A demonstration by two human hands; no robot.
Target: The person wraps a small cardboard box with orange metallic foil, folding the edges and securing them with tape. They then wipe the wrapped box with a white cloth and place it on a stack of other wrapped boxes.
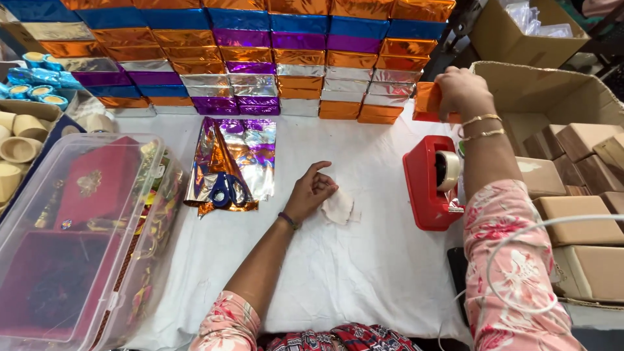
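Note:
My right hand (460,91) is stretched out to the far right and holds a small box wrapped in orange foil (427,103), right beside the end of the stacked wrapped boxes (286,58). My left hand (312,190) rests on the white cloth (364,260) in the middle, its fingers loosely curled on a small white scrap (340,208). A red tape dispenser (429,182) stands between the two hands, under my right forearm.
Shiny foil sheets (240,153) with blue-handled scissors (226,190) lie left of my left hand. A clear plastic bin (71,240) sits at the left. Cardboard cartons (539,91) with unwrapped brown boxes (575,211) stand at the right. Small cups (16,149) are at the far left.

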